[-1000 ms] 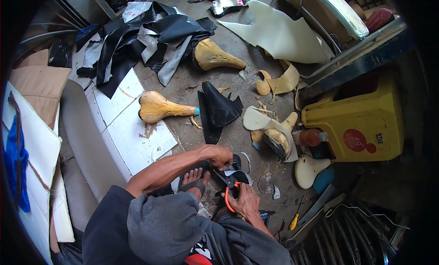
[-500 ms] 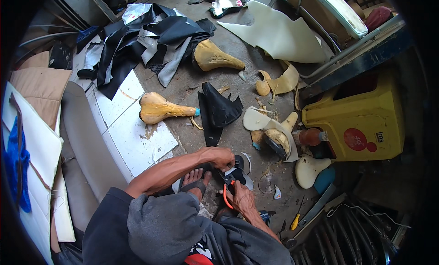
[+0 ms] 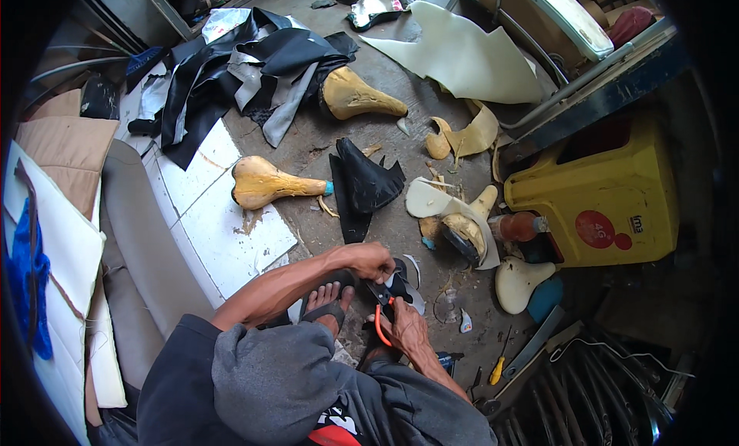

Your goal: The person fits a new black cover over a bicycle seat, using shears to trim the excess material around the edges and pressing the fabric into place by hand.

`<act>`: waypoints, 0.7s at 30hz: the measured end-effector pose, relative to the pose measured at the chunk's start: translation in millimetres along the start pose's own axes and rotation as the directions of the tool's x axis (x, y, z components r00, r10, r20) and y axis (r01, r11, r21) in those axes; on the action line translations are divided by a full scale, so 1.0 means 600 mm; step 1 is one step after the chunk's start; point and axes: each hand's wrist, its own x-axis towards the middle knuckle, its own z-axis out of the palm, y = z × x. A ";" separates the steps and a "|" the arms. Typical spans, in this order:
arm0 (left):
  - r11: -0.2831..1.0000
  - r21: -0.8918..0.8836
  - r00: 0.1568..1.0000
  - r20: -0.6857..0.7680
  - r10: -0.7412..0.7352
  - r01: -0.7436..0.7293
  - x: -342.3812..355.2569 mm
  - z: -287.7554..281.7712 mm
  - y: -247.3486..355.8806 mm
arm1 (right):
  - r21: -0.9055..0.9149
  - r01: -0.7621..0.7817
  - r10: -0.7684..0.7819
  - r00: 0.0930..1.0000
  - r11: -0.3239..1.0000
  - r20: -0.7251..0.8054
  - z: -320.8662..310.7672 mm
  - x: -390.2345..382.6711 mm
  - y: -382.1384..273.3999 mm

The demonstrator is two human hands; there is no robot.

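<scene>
My left hand (image 3: 371, 263) is closed on a piece of black-and-grey material (image 3: 402, 288) beside a sandaled foot (image 3: 327, 300). In my right hand (image 3: 402, 327) are orange-handled scissors (image 3: 382, 323), their dark blades reaching into that material just below my left fingers. A black cut cover (image 3: 366, 177) lies beyond my left hand. A yellowed bicycle saddle (image 3: 273, 183) lies to its upper left. To the right are a saddle with cream foam (image 3: 477, 223) and a pale saddle (image 3: 519, 284).
Black scraps (image 3: 254, 76), another yellow saddle (image 3: 362, 96) and a cream sheet (image 3: 454, 57) lie farther back. A yellow plastic container (image 3: 593, 177), an orange bottle (image 3: 519, 227) and a screwdriver (image 3: 500, 365) are at the right. A grey cushion (image 3: 135, 238) and white boards (image 3: 54, 277) line the left.
My right hand and the scissors have shifted slightly up and left, deeper toward the material. My left hand has moved slightly up and left, still gripping.
</scene>
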 end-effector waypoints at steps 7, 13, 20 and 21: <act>0.995 0.102 0.992 -0.129 0.003 0.011 -0.013 0.021 0.027 | -0.013 -0.003 0.002 0.999 1.000 -0.036 0.004 0.002 -0.001; 0.966 0.258 0.998 -0.067 0.018 0.000 0.006 0.031 0.032 | -0.034 -0.102 0.101 0.995 0.994 -0.012 -0.010 0.023 -0.021; 0.973 0.231 0.998 -0.060 -0.007 0.021 -0.001 0.016 0.037 | -0.086 -0.011 0.013 1.000 0.996 0.014 -0.007 0.029 -0.005; 0.977 0.209 0.997 -0.067 -0.022 0.036 0.000 0.019 0.032 | -0.077 0.003 -0.004 1.000 0.997 -0.004 -0.001 0.029 0.001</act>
